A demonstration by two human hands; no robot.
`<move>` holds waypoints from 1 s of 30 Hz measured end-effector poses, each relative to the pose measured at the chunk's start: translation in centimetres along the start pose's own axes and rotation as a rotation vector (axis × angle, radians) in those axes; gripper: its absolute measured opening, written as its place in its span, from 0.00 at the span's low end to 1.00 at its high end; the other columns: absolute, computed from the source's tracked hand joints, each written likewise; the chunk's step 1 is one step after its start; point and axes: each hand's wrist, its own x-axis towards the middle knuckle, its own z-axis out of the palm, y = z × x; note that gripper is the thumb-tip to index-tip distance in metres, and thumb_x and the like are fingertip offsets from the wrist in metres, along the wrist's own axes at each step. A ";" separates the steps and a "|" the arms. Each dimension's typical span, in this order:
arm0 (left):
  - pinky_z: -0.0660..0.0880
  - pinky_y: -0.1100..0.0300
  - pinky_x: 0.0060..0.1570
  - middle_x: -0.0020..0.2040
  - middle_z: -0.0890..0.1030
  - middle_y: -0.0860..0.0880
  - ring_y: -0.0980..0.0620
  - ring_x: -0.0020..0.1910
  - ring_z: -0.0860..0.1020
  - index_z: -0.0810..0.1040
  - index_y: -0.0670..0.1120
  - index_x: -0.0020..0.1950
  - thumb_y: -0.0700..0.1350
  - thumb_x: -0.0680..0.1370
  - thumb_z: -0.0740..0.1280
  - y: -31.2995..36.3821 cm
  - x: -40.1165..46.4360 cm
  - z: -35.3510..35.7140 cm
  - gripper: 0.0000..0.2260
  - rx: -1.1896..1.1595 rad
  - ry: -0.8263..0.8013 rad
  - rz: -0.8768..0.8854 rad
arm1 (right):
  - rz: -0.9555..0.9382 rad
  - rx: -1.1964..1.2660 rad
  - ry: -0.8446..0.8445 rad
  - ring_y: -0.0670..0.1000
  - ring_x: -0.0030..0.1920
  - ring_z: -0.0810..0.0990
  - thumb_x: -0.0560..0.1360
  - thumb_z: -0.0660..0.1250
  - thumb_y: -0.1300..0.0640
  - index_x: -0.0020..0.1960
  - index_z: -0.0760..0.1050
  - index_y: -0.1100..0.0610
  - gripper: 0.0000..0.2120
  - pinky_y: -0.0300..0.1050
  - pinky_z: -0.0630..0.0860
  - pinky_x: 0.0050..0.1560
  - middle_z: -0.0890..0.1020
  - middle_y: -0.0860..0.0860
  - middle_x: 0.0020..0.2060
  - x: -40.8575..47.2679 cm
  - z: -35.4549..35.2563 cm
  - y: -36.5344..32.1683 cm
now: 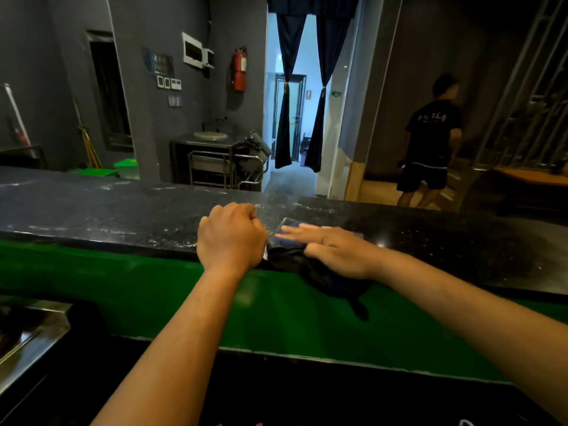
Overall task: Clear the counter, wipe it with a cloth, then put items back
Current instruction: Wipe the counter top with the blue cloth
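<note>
Two hands are over the dark speckled counter (123,204): the right hand (335,250) lies flat with straight fingers pressing a dark cloth (322,278), while the left hand (230,235) is curled into a fist just beside it, and whether it holds anything cannot be told. Much of the cloth is hidden under the right hand; it looks blue near the fingertips and dark where it hangs over the counter's near edge onto the green front (123,287).

Speckled black counter (123,207), green front (123,287), dark blue cloth (319,272), red extinguisher (239,70).
</note>
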 end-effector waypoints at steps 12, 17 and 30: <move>0.68 0.52 0.40 0.37 0.78 0.50 0.45 0.40 0.72 0.76 0.48 0.36 0.45 0.76 0.59 -0.3 0.0 0.3 0.10 -0.025 -0.004 0.006 | 0.612 -0.223 0.121 0.62 0.75 0.64 0.80 0.48 0.47 0.78 0.61 0.49 0.27 0.64 0.59 0.74 0.63 0.56 0.78 13.5 -3.4 8.3; 0.64 0.53 0.41 0.41 0.79 0.50 0.45 0.42 0.72 0.79 0.49 0.39 0.46 0.77 0.60 0.2 0.2 -0.2 0.10 0.046 -0.041 0.065 | 0.228 -0.199 0.027 0.55 0.79 0.54 0.80 0.49 0.47 0.80 0.57 0.46 0.28 0.61 0.53 0.77 0.57 0.49 0.80 8.3 -1.3 5.2; 0.63 0.53 0.41 0.32 0.69 0.50 0.46 0.39 0.68 0.64 0.47 0.31 0.43 0.74 0.60 2.9 1.4 1.4 0.12 0.055 -0.009 0.085 | 0.801 -0.248 0.128 0.63 0.64 0.74 0.74 0.48 0.42 0.65 0.76 0.53 0.29 0.61 0.67 0.67 0.75 0.58 0.67 11.5 -6.5 17.8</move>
